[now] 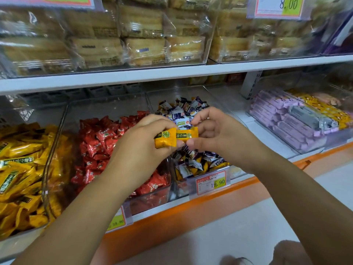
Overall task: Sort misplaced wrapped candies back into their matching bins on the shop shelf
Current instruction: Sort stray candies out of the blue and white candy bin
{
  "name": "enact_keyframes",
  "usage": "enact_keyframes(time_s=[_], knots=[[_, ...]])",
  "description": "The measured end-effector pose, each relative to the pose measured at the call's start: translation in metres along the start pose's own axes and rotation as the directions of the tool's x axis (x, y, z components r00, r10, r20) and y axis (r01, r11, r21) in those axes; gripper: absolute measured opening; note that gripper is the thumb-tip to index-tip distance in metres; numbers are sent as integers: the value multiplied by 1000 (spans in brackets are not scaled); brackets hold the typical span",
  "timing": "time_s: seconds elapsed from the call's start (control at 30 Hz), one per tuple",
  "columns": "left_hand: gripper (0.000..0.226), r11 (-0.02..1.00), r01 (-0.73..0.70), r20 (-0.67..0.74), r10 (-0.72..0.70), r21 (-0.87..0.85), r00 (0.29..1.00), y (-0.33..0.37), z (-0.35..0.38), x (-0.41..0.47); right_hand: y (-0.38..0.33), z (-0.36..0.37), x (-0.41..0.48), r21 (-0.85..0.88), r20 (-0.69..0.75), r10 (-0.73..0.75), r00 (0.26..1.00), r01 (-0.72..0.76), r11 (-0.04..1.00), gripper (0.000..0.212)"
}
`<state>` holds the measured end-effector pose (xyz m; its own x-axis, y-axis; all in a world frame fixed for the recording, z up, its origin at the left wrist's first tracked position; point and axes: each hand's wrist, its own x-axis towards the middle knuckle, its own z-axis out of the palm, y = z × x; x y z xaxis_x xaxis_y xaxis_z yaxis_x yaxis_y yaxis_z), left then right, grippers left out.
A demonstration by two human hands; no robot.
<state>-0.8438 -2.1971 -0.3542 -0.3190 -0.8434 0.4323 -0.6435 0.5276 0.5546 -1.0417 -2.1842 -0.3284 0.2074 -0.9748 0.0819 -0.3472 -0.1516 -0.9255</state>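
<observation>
The person's left hand [145,142] and right hand [215,134] met in front of the lower shelf, over the seam between two clear bins. Each was closed in a pinch on an orange-yellow wrapped sweet. The left thumb and fingers gripped the nearer orange candy [164,139]. The right fingertips held the second orange candy [186,135] by its far end. The two wrappers overlapped, so exactly where one grip ended and the other began could not be told.

Both sweets were probably strays. The mixed bin [181,186] just behind the hands held mostly white, purple and dark wrappers above its 19.90 price tag [211,182], with a few orange ones showing near the front. The wrappers matched the yellow-candy bin [51,159] at the far left, which lay beyond the red-candy bin [152,199]. Bringing the hands together looked like a way to gather the pieces into the left hand, which was nearer that bin. That would leave the right hand free to pick again.

The next move likely called for a carry leftward across the red sweets. A loose pinch on slick foil could drop one there. The lilac bars [282,119] to the right and the packaged cakes [143,35] on the shelf above played no part.
</observation>
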Motion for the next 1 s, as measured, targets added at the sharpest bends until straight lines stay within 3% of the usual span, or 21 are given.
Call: enact_keyframes(time_s=[0.07, 0.13, 0.23, 0.33, 0.4, 0.57, 0.73, 0.87, 0.93, 1.0], knots=[[24, 1000, 24, -18, -23, 15, 1000, -4, -4, 1, -1, -3, 1, -56, 35, 65, 997, -63, 996, 18], [19, 999, 47, -22, -47, 13, 999, -10, -7, -1, 4, -7, 2, -298, 118, 145, 982, -105, 949, 8], [15, 999, 39, -4, -39, -5, 999, -19, -9, -6, 16, -2, 2, -592, 244, 242, 939, -54, 804, 14], [29, 999, 36, 20, -36, 10, 999, -27, -10, -8, 26, 12, 4, -613, 280, 226, 933, -8, 790, 22], [35, 999, 50, 24, -50, 2, 998, -30, -9, -7, 34, 21, 9, -688, 271, 187, 944, 54, 724, 27], [22, 997, 55, 43, -53, -50, 998, -28, -10, -7, 44, 26, 17, -793, 179, 80, 981, 96, 602, 22], [17, 993, 80, 55, -76, -83, 996, -28, -10, -9, 40, 32, 19, -741, 287, 273, 918, 32, 671, 28], [20, 990, 112, 84, -105, -86, 991, -26, -10, -9, 43, 37, 18, -692, 253, 225, 941, 13, 722, 4], [21, 990, 113, 87, -106, -80, 991, -21, -11, -8, 44, 36, 16, -639, 244, 207, 947, -3, 769, 17], [22, 989, 122, 69, -116, -79, 991, -15, -11, -8, 42, 34, 15, -582, 224, 178, 958, -15, 813, 12]])
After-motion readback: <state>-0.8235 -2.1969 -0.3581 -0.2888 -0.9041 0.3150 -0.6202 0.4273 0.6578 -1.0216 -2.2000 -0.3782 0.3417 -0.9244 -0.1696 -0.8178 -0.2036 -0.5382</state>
